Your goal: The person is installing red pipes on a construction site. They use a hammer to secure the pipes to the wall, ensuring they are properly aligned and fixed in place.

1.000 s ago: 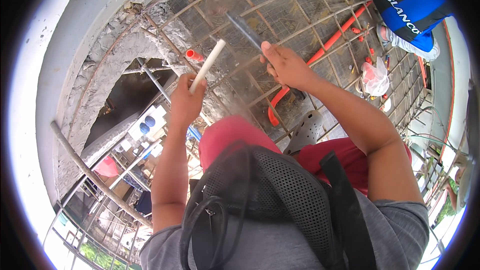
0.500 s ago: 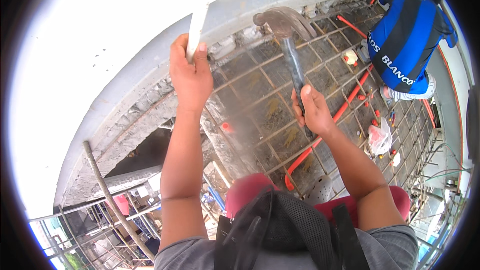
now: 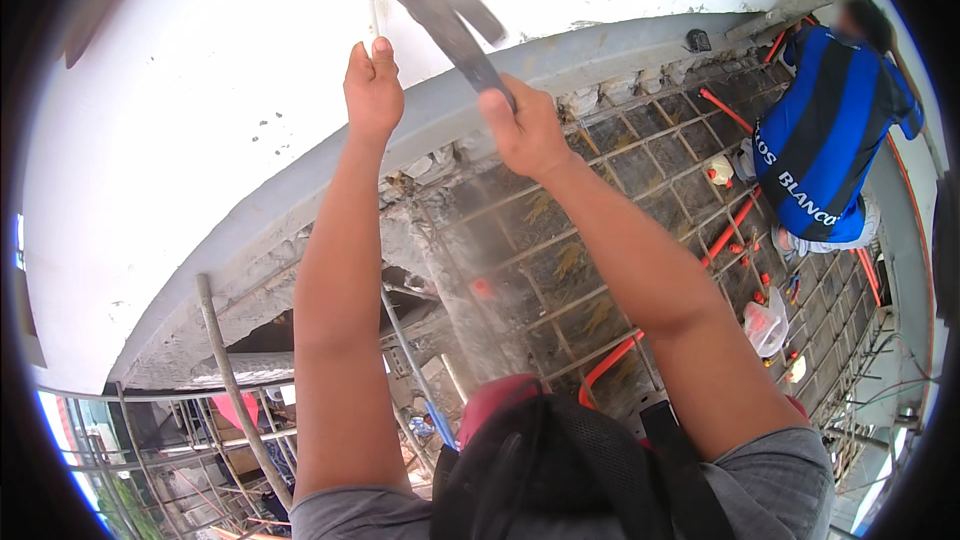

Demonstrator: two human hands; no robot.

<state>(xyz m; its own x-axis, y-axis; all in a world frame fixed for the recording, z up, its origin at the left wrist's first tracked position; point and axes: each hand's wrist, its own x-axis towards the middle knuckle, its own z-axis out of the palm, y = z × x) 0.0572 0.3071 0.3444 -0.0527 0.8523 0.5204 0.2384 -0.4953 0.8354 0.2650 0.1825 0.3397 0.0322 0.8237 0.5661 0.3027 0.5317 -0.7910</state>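
Note:
My left hand is raised against the white wall, closed around a thin pale rod. Glare washes the rod out, so its exact kind is unclear. In my right hand is a claw hammer, gripped by its dark handle and slightly blurred. The hammer's striking face is up by the top end of the rod; whether they touch I cannot tell.
A grey curved ledge runs below the wall, with broken concrete under it. Steel rebar mesh with orange conduit covers the floor. A person in a blue-and-black striped shirt crouches at right. A plastic bag lies nearby. Scaffold poles stand lower left.
My right hand has swung the hammer up and left, toward the top of the rod. My left hand has risen slightly, still holding the rod. The view has shifted a little.

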